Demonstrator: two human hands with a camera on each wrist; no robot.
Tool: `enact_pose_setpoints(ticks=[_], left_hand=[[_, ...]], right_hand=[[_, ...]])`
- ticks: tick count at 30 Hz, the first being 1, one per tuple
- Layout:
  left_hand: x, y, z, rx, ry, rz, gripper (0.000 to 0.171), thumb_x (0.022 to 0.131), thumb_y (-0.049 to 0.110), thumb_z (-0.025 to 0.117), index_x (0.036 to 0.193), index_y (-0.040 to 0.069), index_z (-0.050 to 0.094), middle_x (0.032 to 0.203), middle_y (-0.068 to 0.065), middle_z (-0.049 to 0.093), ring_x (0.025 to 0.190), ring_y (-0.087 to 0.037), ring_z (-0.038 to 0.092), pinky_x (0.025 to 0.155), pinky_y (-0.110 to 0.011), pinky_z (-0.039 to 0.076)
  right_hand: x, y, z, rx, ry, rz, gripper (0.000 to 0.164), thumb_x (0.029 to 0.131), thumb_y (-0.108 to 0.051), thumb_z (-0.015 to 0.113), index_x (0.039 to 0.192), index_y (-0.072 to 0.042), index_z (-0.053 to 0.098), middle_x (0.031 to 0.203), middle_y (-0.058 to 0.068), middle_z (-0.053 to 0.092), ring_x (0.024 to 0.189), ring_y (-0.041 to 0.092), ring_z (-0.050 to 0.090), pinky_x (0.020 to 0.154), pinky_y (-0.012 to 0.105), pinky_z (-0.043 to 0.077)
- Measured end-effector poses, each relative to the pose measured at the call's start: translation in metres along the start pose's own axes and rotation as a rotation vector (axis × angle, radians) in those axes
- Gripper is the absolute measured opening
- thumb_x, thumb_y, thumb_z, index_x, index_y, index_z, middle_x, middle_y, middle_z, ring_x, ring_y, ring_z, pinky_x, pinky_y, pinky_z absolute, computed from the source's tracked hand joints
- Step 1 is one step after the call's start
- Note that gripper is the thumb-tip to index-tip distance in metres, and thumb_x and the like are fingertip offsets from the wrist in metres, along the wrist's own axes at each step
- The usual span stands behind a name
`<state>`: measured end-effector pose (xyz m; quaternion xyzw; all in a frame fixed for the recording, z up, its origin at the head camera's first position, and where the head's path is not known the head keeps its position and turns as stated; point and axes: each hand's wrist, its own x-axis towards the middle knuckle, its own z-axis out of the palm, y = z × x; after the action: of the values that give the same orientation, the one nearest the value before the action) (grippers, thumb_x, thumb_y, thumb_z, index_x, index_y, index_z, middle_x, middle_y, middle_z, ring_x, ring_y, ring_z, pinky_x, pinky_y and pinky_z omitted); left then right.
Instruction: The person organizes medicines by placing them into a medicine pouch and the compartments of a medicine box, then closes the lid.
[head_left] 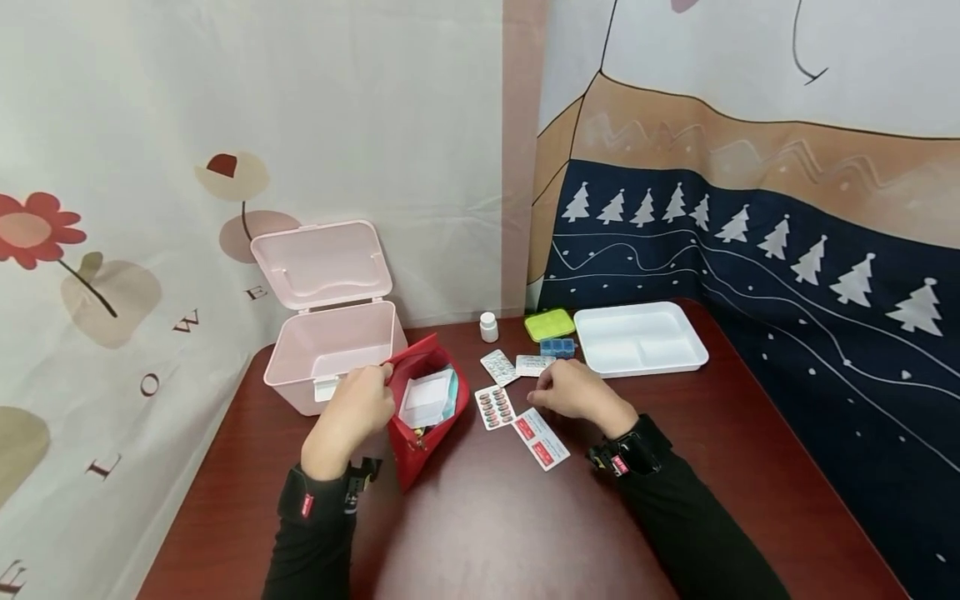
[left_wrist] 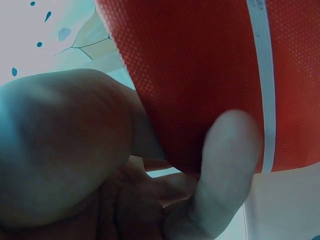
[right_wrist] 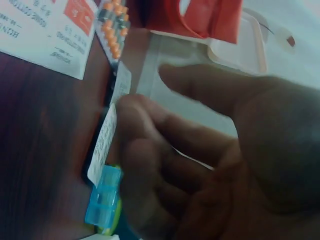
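Note:
My left hand [head_left: 358, 407] grips the edge of a red zip pouch [head_left: 408, 457], its thumb pressed on the red cloth [left_wrist: 185, 75] in the left wrist view. The pouch gapes, showing clear and light-blue packets [head_left: 426, 400] inside. My right hand [head_left: 576, 392] hovers just right of the medicine packs, its thumb apart from loosely bent fingers and nothing between them. Near it are a red-and-white packet [head_left: 542, 438], a blister pack of capsules [head_left: 495, 407] and two whitish blister packs, one left [head_left: 498, 367] and one right [head_left: 531, 365]. The right one lies close by the fingertips.
Behind the pouch, a pink box [head_left: 337, 333] stands with its lid [head_left: 324, 265] raised. A small white bottle [head_left: 489, 327], a green case [head_left: 549, 324] and a blue pill box [head_left: 557, 348] sit at the back. A white divided tray [head_left: 611, 337] stands back right.

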<state>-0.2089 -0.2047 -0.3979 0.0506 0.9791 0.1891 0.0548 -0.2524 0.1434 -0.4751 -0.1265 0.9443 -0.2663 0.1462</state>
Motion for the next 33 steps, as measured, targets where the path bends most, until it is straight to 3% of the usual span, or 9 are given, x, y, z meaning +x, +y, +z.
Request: enact_pose_setpoints(ticks=[7, 11, 15, 19, 26, 33], left_hand=[[0.001, -0.001, -0.001, 0.017, 0.015, 0.021, 0.013, 0.099, 0.002, 0.056, 0.102, 0.001, 0.069, 0.088, -0.016, 0.067, 0.08, -0.03, 0.058, 0.071, -0.037, 0.045], [0.001, 0.0, 0.0, 0.009, 0.004, 0.007, 0.017, 0.1, 0.002, 0.056, 0.108, 0.0, 0.071, 0.092, -0.017, 0.068, 0.081, -0.03, 0.059, 0.07, -0.036, 0.045], [0.0, 0.0, -0.001, -0.001, -0.009, -0.009, 0.025, 0.101, 0.003, 0.057, 0.121, -0.002, 0.071, 0.098, -0.018, 0.069, 0.083, -0.03, 0.06, 0.068, -0.036, 0.046], [0.0, 0.001, -0.003, 0.001, -0.009, -0.015, 0.027, 0.101, 0.003, 0.057, 0.123, -0.002, 0.071, 0.1, -0.019, 0.07, 0.084, -0.031, 0.061, 0.069, -0.036, 0.046], [0.0, 0.0, -0.002, 0.004, -0.004, -0.012, 0.027, 0.101, 0.002, 0.057, 0.122, -0.002, 0.072, 0.098, -0.019, 0.07, 0.082, -0.03, 0.06, 0.068, -0.035, 0.045], [0.0, 0.001, -0.002, 0.002, -0.01, -0.014, 0.027, 0.101, 0.003, 0.057, 0.123, -0.002, 0.072, 0.099, -0.019, 0.069, 0.082, -0.03, 0.059, 0.067, -0.035, 0.044]], right_hand=[[-0.007, -0.013, 0.008, -0.196, -0.107, 0.073, 0.037, 0.095, -0.046, 0.084, 0.076, -0.016, 0.074, 0.074, -0.002, 0.063, 0.07, 0.016, 0.057, 0.063, 0.033, 0.042], [-0.01, -0.019, 0.015, -0.27, -0.125, 0.088, 0.041, 0.093, -0.047, 0.085, 0.073, -0.014, 0.073, 0.075, 0.0, 0.063, 0.071, 0.018, 0.057, 0.064, 0.037, 0.044], [-0.01, -0.026, 0.023, -0.315, -0.093, 0.071, 0.04, 0.089, -0.049, 0.09, 0.088, -0.01, 0.078, 0.087, 0.005, 0.071, 0.08, 0.022, 0.064, 0.075, 0.045, 0.054], [-0.01, -0.032, 0.031, -0.352, -0.054, 0.071, 0.042, 0.085, -0.044, 0.094, 0.1, -0.008, 0.08, 0.098, 0.011, 0.075, 0.089, 0.027, 0.07, 0.084, 0.053, 0.059], [-0.009, -0.034, 0.035, -0.37, -0.028, 0.083, 0.028, 0.087, -0.033, 0.093, 0.093, -0.01, 0.079, 0.095, 0.01, 0.076, 0.088, 0.029, 0.071, 0.083, 0.053, 0.06], [-0.003, -0.026, 0.034, -0.354, 0.023, 0.084, 0.025, 0.093, -0.033, 0.088, 0.093, -0.01, 0.08, 0.095, 0.011, 0.077, 0.089, 0.03, 0.073, 0.082, 0.053, 0.06]])
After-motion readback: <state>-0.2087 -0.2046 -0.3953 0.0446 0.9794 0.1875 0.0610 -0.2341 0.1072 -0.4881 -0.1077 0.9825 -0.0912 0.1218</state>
